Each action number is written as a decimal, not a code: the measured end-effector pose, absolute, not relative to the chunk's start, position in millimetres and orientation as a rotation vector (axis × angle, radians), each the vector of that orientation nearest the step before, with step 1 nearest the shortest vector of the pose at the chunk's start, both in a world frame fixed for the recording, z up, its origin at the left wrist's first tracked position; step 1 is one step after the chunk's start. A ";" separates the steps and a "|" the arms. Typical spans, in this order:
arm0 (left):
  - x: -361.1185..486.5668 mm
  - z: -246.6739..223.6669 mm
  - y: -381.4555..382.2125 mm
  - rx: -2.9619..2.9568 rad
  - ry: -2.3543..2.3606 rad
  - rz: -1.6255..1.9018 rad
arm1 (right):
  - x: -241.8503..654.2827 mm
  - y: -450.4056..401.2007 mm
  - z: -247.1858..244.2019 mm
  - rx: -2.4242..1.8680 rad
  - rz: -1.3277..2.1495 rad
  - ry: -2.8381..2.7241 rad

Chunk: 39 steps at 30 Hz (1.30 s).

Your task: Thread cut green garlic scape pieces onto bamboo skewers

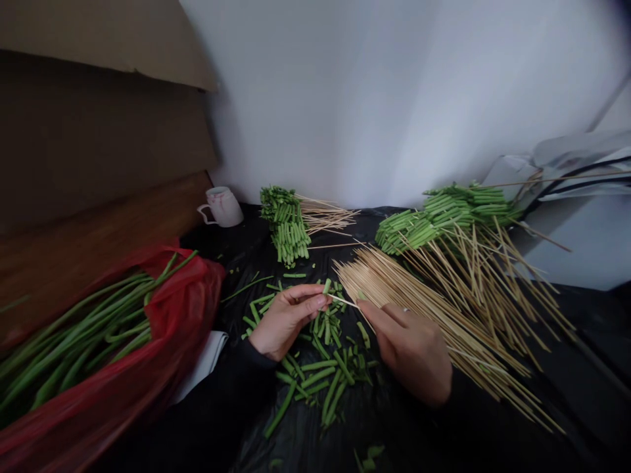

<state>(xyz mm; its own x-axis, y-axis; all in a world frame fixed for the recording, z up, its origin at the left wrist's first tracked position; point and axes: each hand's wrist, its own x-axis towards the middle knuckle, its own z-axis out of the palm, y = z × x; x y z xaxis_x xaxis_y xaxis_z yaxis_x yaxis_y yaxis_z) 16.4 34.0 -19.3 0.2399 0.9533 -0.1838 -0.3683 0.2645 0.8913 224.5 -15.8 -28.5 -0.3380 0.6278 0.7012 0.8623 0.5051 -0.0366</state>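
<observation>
Between thumb and fingers my left hand [290,315] pinches a short green bean piece [327,286]. A thin wooden skewer [345,301] runs from that piece to my right hand [411,348], whose fingers are closed around it. The skewer's tip meets the bean piece; how deep it goes I cannot tell. Below and around both hands lie many loose cut bean pieces [318,376] on a black plastic sheet [300,453]. A large pile of bare skewers [419,295] lies just beyond and to the right of my right hand.
Skewered beans are stacked at the back centre [290,226] and back right [448,213], their sticks pointing outward. At left, a red plastic bag [182,315] holds long beans [83,348]. A white mug [224,207] stands near the wall. White bags [582,157] sit far right.
</observation>
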 end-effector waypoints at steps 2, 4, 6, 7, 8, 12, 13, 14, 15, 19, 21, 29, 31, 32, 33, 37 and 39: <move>16.6 -19.3 33.6 0.843 0.877 1.072 | 224.5 -15.8 -28.6 -1.220 -0.463 -2.082; 17.0 -19.2 33.2 0.855 0.890 1.079 | 224.5 -15.8 -29.0 -1.224 -0.472 -2.085; 17.3 -18.8 32.8 0.876 0.904 1.076 | 224.5 -16.0 -29.2 -1.225 -0.458 -2.095; 17.5 -18.5 32.6 0.889 0.910 1.072 | 224.5 -16.1 -29.3 -1.227 -0.446 -2.098; 17.6 -18.2 32.5 0.898 0.916 1.069 | 224.4 -16.3 -29.3 -1.233 -0.431 -2.102; 18.0 -16.9 32.8 0.898 0.931 1.074 | 223.7 -17.6 -28.2 -1.264 -0.374 -2.115; 18.0 -16.7 33.1 0.892 0.928 1.079 | 223.5 -18.0 -27.8 -1.265 -0.368 -2.120; 17.9 -16.6 33.4 0.888 0.922 1.085 | 223.4 -18.4 -27.4 -1.262 -0.362 -2.124; 17.9 -16.5 33.7 0.884 0.918 1.091 | 223.3 -18.9 -27.0 -1.256 -0.356 -2.128; 17.9 -16.9 34.5 0.874 0.920 1.108 | 223.0 -20.7 -26.6 -1.233 -0.315 -2.142; 18.1 -17.2 34.5 0.877 0.919 1.113 | 222.4 -21.5 -26.8 -1.226 -0.310 -2.140; 19.6 -19.0 31.6 0.856 0.892 1.081 | 218.0 -23.2 -27.9 -1.197 -0.288 -2.089; 20.6 -19.1 30.7 0.857 0.883 1.073 | 217.1 -23.2 -28.7 -1.193 -0.281 -2.080; 21.1 -19.1 30.4 0.861 0.881 1.072 | 216.8 -23.2 -29.2 -1.193 -0.272 -2.080; 21.5 -19.0 30.2 0.867 0.881 1.071 | 216.6 -23.2 -29.6 -1.194 -0.262 -2.084; 21.4 -19.4 31.0 0.897 0.899 1.073 | 216.2 -23.0 -29.9 -1.200 -0.267 -2.087; 20.2 -20.5 32.3 0.917 0.928 1.088 | 216.3 -22.8 -29.4 -1.199 -0.277 -2.091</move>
